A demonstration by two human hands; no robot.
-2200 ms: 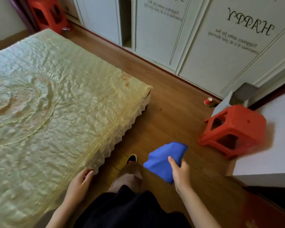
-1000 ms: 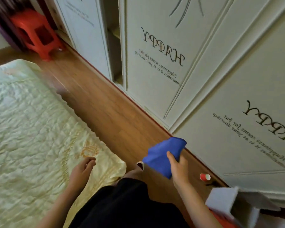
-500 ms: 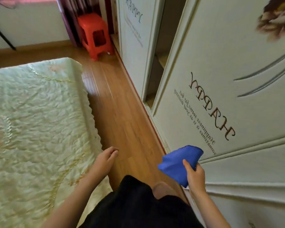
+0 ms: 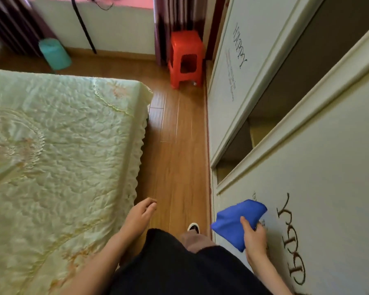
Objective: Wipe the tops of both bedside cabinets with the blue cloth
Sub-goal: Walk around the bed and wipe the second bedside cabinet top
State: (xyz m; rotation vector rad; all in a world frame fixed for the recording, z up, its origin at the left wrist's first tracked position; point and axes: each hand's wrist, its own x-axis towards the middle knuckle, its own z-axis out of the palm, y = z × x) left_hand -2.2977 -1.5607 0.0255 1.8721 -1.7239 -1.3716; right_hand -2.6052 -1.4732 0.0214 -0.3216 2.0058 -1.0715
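Observation:
My right hand grips the folded blue cloth at waist height, close to the white wardrobe door on the right. Over the wooden floor beside the bed's edge, my left hand hangs with loosely curled fingers and holds nothing. No bedside cabinet shows in this view.
A bed with a pale green quilted cover fills the left. White wardrobe doors with dark lettering line the right, one slid partly open. A narrow wooden floor strip runs ahead to a red plastic stool. A teal bin stands by the far wall.
My view has swung left, from the bed corner and a nearby red stool to the aisle along the wardrobe. The cloth stays in my right hand; my left hand has left the bed.

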